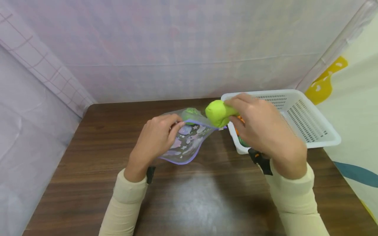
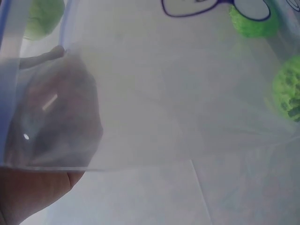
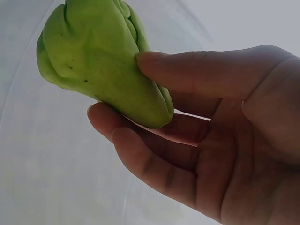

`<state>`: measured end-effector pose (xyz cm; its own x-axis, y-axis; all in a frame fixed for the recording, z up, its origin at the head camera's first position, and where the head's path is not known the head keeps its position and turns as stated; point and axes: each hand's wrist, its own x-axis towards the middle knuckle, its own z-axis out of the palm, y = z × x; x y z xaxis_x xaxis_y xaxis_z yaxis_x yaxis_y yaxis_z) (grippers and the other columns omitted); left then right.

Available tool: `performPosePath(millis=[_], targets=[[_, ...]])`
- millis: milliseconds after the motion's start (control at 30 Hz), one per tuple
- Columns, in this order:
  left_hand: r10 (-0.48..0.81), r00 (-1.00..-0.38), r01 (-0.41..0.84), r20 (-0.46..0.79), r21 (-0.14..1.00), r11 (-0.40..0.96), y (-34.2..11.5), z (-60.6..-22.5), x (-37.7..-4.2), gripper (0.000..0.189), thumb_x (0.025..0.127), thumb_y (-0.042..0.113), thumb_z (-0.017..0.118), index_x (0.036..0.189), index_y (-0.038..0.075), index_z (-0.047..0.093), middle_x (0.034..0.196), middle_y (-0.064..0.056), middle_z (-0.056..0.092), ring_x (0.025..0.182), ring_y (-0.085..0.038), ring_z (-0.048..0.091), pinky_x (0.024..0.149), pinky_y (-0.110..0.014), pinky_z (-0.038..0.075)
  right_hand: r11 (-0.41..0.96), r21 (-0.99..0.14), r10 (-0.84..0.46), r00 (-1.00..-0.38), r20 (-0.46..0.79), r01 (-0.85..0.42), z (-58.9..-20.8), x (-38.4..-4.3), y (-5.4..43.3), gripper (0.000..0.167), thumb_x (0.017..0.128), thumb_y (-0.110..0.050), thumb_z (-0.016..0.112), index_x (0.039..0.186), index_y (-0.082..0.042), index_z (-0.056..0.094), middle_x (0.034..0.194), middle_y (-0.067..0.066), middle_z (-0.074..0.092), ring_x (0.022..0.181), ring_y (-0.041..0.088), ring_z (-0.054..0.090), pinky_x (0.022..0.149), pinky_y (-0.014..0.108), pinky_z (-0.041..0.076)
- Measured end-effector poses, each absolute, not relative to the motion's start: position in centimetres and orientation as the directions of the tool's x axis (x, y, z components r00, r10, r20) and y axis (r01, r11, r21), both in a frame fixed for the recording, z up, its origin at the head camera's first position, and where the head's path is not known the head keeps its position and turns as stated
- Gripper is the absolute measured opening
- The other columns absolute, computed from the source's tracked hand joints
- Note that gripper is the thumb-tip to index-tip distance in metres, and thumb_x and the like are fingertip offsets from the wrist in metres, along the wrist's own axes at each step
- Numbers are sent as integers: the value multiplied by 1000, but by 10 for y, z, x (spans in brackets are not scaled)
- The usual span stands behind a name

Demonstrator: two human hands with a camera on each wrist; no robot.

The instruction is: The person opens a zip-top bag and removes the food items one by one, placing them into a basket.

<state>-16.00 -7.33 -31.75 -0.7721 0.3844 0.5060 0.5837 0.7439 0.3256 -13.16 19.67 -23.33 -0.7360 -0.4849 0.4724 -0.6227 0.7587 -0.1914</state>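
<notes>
My left hand point(image 1: 157, 134) pinches the upper edge of a clear zip bag point(image 1: 192, 144) with a purple rim and printed shapes. Inside the bag, at its far side, is a bumpy green item point(image 1: 191, 115); the left wrist view shows two green patches through the plastic, one a netted round item point(image 2: 288, 91). Between thumb and fingertips, my right hand point(image 1: 262, 126) holds a bright green, pear-shaped chayote point(image 3: 101, 61) by its narrow end. Its wide, creased end points left, right at the bag's mouth in the head view.
A white slotted basket point(image 1: 322, 143) stands at the back right of the dark wooden table point(image 1: 97, 170). An orange item and a dark green item point(image 1: 242, 142) lie at its left end, partly behind my right hand. A pale curtain point(image 1: 177, 65) hangs behind the table.
</notes>
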Motion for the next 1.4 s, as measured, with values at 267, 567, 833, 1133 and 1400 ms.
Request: performPosePath(millis=[267, 567, 833, 1133, 1400], targets=[[385, -774, 580, 502, 320, 749, -74, -317, -159, 17, 102, 21, 61, 95, 10, 71, 80, 0, 67, 60, -12, 52, 53, -27, 43, 796, -230, -435, -793, 426, -560, -219, -149, 213, 33, 89, 0, 70, 122, 1, 68, 115, 17, 70, 98, 35, 64, 87, 50, 52], [382, -777, 574, 501, 314, 756, -75, -318, -158, 17, 102, 23, 61, 95, 10, 71, 78, 1, 65, 60, -12, 52, 53, -27, 43, 881, -178, -365, -870, 332, -438, -199, -173, 243, 37, 92, -2, 64, 129, 2, 65, 126, 24, 67, 97, 38, 62, 84, 52, 50], [378, -773, 576, 510, 311, 756, -74, -316, -158, 18, 102, 22, 61, 97, 9, 72, 78, 1, 65, 59, -11, 52, 52, -27, 43, 929, -114, -311, -910, 274, -352, -187, -193, 268, 34, 91, -1, 56, 122, 3, 68, 110, 24, 67, 84, 35, 54, 73, 44, 44], [376, -776, 572, 507, 312, 759, -73, -316, -158, 17, 102, 22, 61, 96, 9, 71, 78, 1, 64, 59, -11, 52, 52, -27, 43, 960, -89, -247, -954, 169, -265, -190, -226, 295, 39, 88, -1, 54, 125, 9, 64, 117, 30, 64, 90, 40, 52, 79, 52, 45], [373, -779, 568, 504, 317, 759, -72, -315, -156, 17, 102, 22, 61, 97, 9, 72, 80, 0, 66, 60, -11, 53, 52, -26, 44, 973, -21, -230, -973, 12, -230, -200, -261, 310, 43, 78, 0, 60, 120, 10, 65, 113, 32, 62, 90, 41, 52, 79, 55, 44]])
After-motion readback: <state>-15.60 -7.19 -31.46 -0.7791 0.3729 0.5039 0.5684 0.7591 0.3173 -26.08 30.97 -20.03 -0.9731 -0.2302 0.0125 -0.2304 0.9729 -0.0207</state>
